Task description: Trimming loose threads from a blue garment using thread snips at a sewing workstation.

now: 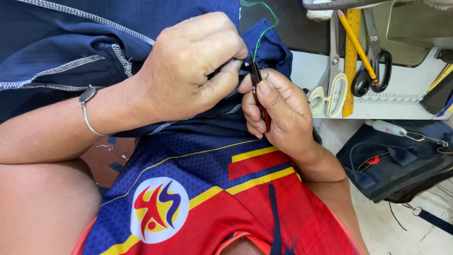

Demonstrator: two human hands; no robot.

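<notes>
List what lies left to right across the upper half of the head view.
Metal bracelet → left hand → right hand with small snips → white-handled scissors → yellow ruler → black-handled scissors.

Cloth, metal and wood under my hands

I see matt navy woven cloth (56, 52) with white stitching, a glossy red-handled snipper (258, 89), shiny metal bangle (87, 113), steel scissors (332, 71), a yellow wooden ruler (351, 71) and pencil (356, 42)
</notes>
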